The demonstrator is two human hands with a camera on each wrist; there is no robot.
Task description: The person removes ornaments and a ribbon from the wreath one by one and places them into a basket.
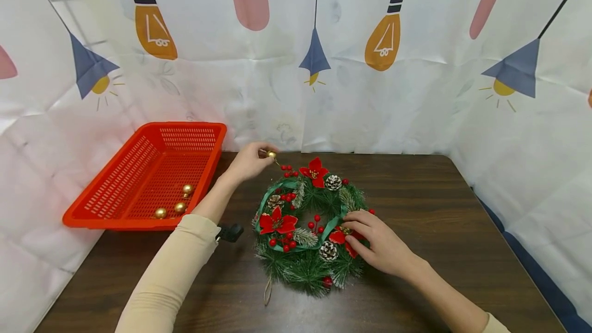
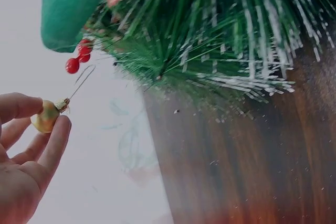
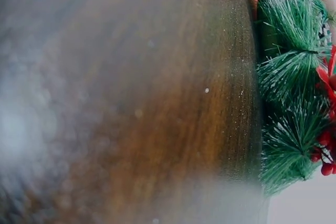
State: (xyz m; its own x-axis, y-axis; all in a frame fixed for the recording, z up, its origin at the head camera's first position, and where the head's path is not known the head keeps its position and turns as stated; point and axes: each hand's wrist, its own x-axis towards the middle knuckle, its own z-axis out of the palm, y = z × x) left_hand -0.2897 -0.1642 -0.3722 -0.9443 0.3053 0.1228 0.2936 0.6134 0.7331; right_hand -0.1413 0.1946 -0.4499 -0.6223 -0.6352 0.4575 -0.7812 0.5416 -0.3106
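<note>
My left hand (image 1: 252,161) pinches a small gold ball ornament (image 1: 272,154) between thumb and fingers, just beyond the far left part of the wreath. In the left wrist view, a thin wire hook (image 2: 83,80) sticks out from the cap of the gold ball (image 2: 46,117), close to red berries (image 2: 72,65). The green wreath (image 1: 307,274) lies on the table, dressed with red flowers, pine cones, berries and a green ribbon (image 1: 329,227). On its right side my right hand (image 1: 381,243) rests with bent, spread fingers over a red flower (image 1: 337,237), partly covering it.
A red plastic basket (image 1: 106,184) stands at the left with several gold balls (image 1: 160,213) inside. The dark wooden table (image 1: 439,209) ends at a patterned white cloth (image 1: 277,102) behind. A twine loop (image 1: 267,292) hangs off the wreath's near side.
</note>
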